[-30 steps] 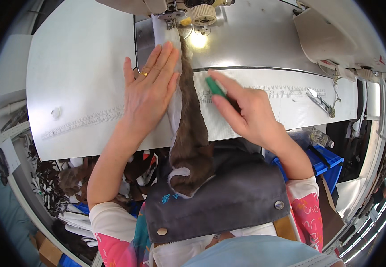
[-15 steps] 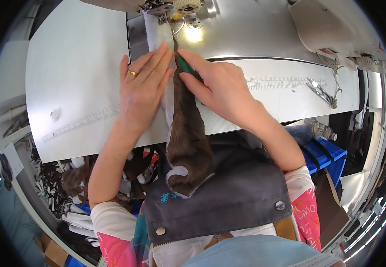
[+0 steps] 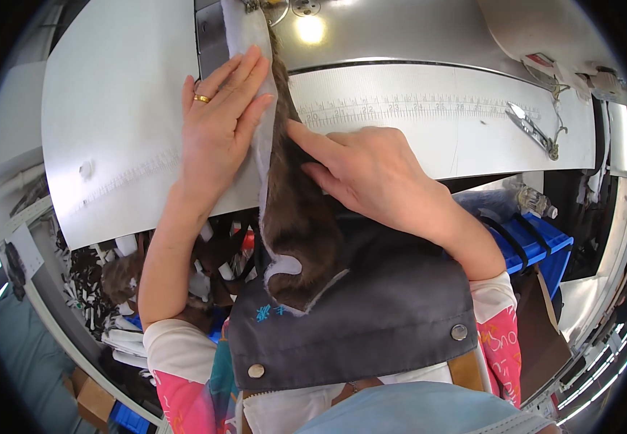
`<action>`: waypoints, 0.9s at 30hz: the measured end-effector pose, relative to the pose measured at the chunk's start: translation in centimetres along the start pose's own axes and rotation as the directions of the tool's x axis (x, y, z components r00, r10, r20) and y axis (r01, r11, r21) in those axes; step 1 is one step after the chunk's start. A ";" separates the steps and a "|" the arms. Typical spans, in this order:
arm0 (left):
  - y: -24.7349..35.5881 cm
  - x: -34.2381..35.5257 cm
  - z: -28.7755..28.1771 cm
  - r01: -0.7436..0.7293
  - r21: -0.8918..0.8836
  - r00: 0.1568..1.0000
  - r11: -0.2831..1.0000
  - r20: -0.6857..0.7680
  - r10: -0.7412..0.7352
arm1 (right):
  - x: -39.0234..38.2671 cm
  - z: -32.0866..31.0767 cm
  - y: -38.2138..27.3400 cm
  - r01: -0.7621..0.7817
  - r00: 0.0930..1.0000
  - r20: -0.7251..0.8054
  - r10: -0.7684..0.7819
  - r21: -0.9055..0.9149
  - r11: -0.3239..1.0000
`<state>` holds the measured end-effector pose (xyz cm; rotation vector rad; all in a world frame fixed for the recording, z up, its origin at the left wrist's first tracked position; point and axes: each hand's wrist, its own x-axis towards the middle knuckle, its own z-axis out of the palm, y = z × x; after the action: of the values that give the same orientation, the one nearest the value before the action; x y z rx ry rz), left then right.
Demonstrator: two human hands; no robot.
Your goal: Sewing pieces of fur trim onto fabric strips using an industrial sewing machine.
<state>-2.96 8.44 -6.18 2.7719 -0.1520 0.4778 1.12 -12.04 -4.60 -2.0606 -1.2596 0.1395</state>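
My left hand (image 3: 219, 123) lies flat, fingers stretched, on a long white backing strip (image 3: 248, 29) beside brown fur (image 3: 300, 231). The strip runs up to the sewing machine's presser foot (image 3: 251, 6) at the top. My right hand (image 3: 371, 170) is curled over the fur's right edge, index fingertip on it near the seam; whatever its curled fingers hold is hidden. The fur's lower end, with a curved white-edged cutout, hangs over my dark grey apron (image 3: 393, 318).
White table extensions (image 3: 111, 94) with printed rulers flank the metal bed (image 3: 400, 36). Metal snips (image 3: 527, 126) on a cord lie at the right. Below are fabric scraps (image 3: 96, 286), blue crates (image 3: 548, 264), a clear bottle (image 3: 537, 202) and cardboard boxes (image 3: 92, 401).
My right hand has moved left onto the fur, then down along it, and its green tool is now out of sight. The left hand and fur appear higher and farther left in the picture.
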 end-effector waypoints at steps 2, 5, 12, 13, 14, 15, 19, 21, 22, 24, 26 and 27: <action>0.4 -0.2 -0.1 0.015 -0.020 1.000 1.000 0.021 -0.014 | -0.5 -0.1 -0.1 0.009 1.000 -0.030 -0.009 0.021 1.000; 0.9 -0.7 0.0 -0.001 0.121 1.000 0.993 0.008 0.000 | -1.2 -1.0 -0.5 -0.022 0.997 0.071 0.024 -0.036 0.999; 1.8 -0.8 0.1 -0.028 0.147 0.997 0.989 -0.073 0.039 | -2.1 -0.5 -0.8 -0.171 0.975 -0.137 0.177 0.058 0.984; 1.8 -0.7 0.1 -0.025 0.135 0.996 0.991 -0.081 0.036 | -1.7 -0.5 -0.7 -0.176 0.972 -0.155 0.175 0.008 0.984; 1.7 -0.7 0.2 -0.024 0.134 0.997 0.991 -0.075 0.034 | -1.5 -0.5 -0.6 -0.179 0.972 -0.152 0.179 0.012 0.984; 1.5 -0.8 0.3 -0.022 0.121 0.996 0.992 -0.080 0.032 | -1.6 -0.6 -0.5 -0.186 0.971 -0.151 0.183 -0.001 0.983; 1.2 -0.7 0.3 -0.017 0.090 0.996 0.996 -0.082 0.024 | -1.6 -0.9 -0.2 -0.205 0.969 -0.142 0.203 0.000 0.979; 1.1 -0.8 0.2 -0.016 0.088 0.997 0.996 -0.077 0.022 | -1.4 -0.8 -0.1 -0.215 0.967 -0.138 0.213 0.003 0.977; 1.1 -0.7 0.2 -0.014 0.086 0.997 0.996 -0.073 0.021 | -1.1 -0.8 -0.1 -0.223 0.966 -0.134 0.222 0.005 0.975; 1.3 -0.8 0.2 -0.005 0.089 0.998 0.996 -0.067 0.011 | -0.5 -0.5 -0.2 -0.239 0.961 -0.143 0.238 0.011 0.971; 1.4 -0.8 0.2 0.004 0.092 0.998 0.996 -0.064 0.002 | 0.2 -0.2 -0.1 -0.253 0.955 -0.152 0.253 0.017 0.967; 1.5 -0.9 0.1 0.009 0.092 0.998 0.996 -0.056 -0.004 | 0.6 0.0 0.1 -0.263 0.956 -0.141 0.256 -0.030 0.964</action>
<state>-3.96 7.01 -6.16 2.8443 -0.1101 0.5737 1.55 -11.56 -4.46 -2.2313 -0.9149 0.0870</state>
